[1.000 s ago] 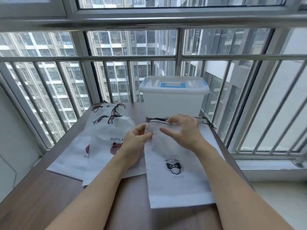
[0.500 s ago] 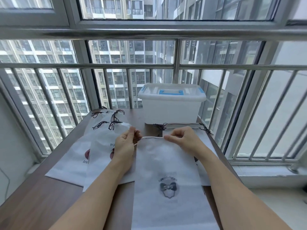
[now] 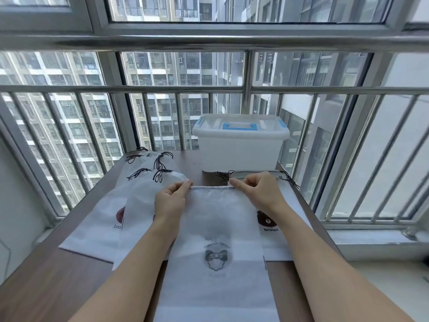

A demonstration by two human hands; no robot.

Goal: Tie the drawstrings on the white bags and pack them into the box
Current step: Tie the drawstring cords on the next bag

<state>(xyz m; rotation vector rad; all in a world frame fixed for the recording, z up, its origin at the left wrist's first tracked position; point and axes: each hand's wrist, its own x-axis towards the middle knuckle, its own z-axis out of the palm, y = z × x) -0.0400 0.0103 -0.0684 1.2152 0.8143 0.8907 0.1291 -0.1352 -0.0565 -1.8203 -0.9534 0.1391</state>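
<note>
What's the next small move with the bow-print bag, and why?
Probably pull both top corners apart to cinch the mouth. The left hand and right hand each pinch a top corner of the bow-print bag, whose mouth lies flat and ungathered. The box has its lid on.

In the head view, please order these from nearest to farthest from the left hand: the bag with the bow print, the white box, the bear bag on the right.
From the left hand:
1. Bag with the bow print: the hand pinches its top edge, at the centre.
2. Bear bag: to the right, partly under the bow bag.
3. White box: at the table's far end, lid closed.
</note>
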